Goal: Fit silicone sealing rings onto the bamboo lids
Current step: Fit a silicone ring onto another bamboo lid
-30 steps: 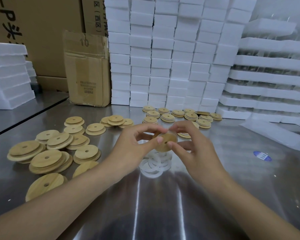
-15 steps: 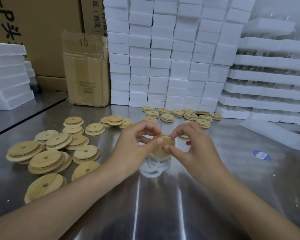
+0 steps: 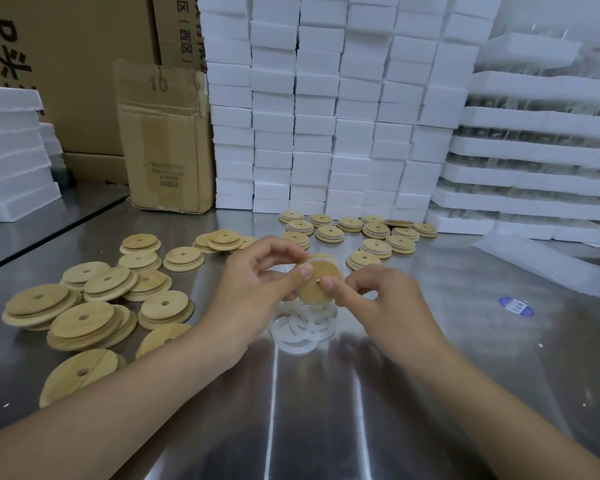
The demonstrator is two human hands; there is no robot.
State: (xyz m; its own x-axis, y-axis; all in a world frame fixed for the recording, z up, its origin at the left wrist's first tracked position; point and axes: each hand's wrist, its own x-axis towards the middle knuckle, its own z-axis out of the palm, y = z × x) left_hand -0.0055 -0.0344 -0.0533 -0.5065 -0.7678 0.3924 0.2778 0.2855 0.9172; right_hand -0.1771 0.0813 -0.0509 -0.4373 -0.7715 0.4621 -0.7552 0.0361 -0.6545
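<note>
One head-worn wide-angle view — it looks forward and down, close over the steel surface (image 3: 430, 393) — no second view.

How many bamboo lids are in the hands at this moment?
1. A single bamboo lid is held between the left hand and right hand, above the pile of silicone rings; another hidden behind it cannot be ruled out.
</note>
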